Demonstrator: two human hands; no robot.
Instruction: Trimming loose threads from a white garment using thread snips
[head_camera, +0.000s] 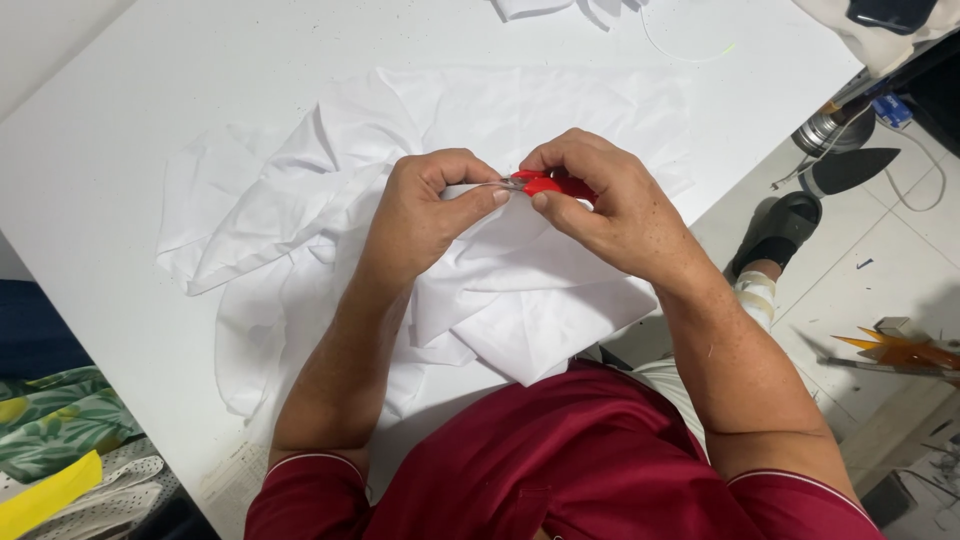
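1. Head view, nearest at 6 o'clock: a dark red shirt fills the bottom edge.
2. At centre, the left hand pinches a fold of white fabric.
3. Touching it toward 3 o'clock, the right hand grips red thread snips, blade tip at the pinched fold.
4. Beneath lies the white table.
5. Toward 2 o'clock, a black sandal rests on the floor.

Bare forearms emerge from a dark red short-sleeved shirt with pale-piped cuffs.
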